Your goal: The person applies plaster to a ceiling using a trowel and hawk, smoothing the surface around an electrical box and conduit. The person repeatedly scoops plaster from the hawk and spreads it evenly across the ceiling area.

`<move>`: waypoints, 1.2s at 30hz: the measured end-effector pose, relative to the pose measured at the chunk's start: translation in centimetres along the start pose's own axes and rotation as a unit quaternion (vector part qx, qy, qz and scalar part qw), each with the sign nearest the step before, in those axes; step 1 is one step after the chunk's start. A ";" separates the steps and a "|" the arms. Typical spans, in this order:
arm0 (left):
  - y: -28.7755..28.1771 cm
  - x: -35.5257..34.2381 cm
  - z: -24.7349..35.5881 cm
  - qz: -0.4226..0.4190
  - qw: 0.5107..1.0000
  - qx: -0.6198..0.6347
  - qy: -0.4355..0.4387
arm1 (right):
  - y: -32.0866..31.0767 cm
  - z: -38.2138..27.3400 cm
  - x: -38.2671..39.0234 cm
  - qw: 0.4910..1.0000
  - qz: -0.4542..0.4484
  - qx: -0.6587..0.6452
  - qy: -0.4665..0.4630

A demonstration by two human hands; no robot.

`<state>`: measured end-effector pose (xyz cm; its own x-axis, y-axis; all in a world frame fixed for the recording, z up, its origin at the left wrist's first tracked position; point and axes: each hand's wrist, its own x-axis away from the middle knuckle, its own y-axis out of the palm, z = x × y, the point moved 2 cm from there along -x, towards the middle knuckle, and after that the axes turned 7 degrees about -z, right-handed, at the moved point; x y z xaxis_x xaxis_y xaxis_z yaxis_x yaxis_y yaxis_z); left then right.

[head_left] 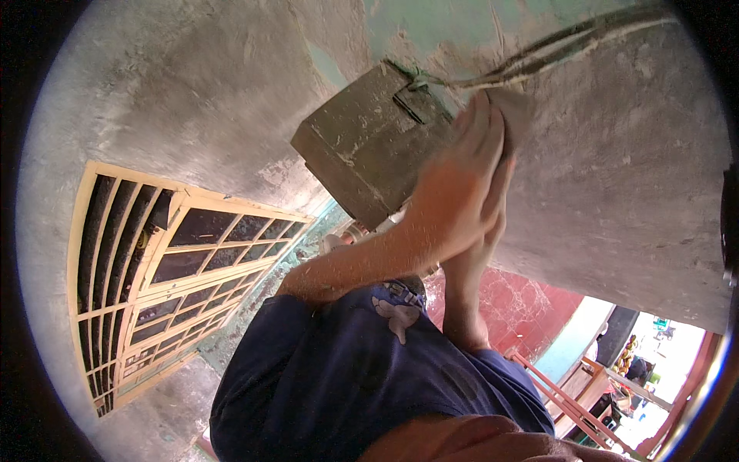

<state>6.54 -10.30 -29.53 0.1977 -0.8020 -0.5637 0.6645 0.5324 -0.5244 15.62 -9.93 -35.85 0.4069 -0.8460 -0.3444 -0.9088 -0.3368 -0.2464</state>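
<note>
High on the plastered wall, my two hands are close together, one overlapping the other. My left hand (pixel 462 165) is in front, its fingers nearly straight and pressed together against a flat grey-brown piece (pixel 514 112). Behind it, my right hand (pixel 500 192) closes on the same piece, though most of its fingers are hidden. Motion blur hides the exact kind of the piece. Immediately left of my fingers is a boxy grey-brown case (pixel 369 146), smeared with plaster and with a dark slot in its face.
Cables (pixel 570 50) run from the case along the grey wall (pixel 616 177). A cream-framed window with bars (pixel 200 254) is at the left. Below right are a red wall section (pixel 531 304), red rails (pixel 566 404) and a bright opening with assorted goods.
</note>
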 end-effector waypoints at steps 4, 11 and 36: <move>-0.1 0.6 -0.2 -0.032 0.999 -0.030 0.016 | 0.2 -0.1 -0.3 0.990 -0.038 -0.114 0.067; 0.9 0.3 -1.4 -0.025 0.999 -0.028 0.020 | 0.0 1.7 0.5 0.998 -0.011 -0.055 0.028; 1.2 1.2 -0.9 -0.057 0.996 -0.062 0.010 | 0.4 -0.3 0.3 0.990 0.014 -0.133 0.050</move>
<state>6.90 -10.39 -31.43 0.1099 -0.8543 -0.5080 0.5868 0.4683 -0.6605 15.40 -10.46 -35.80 0.3820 -0.8886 -0.2538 -0.9171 -0.3984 0.0145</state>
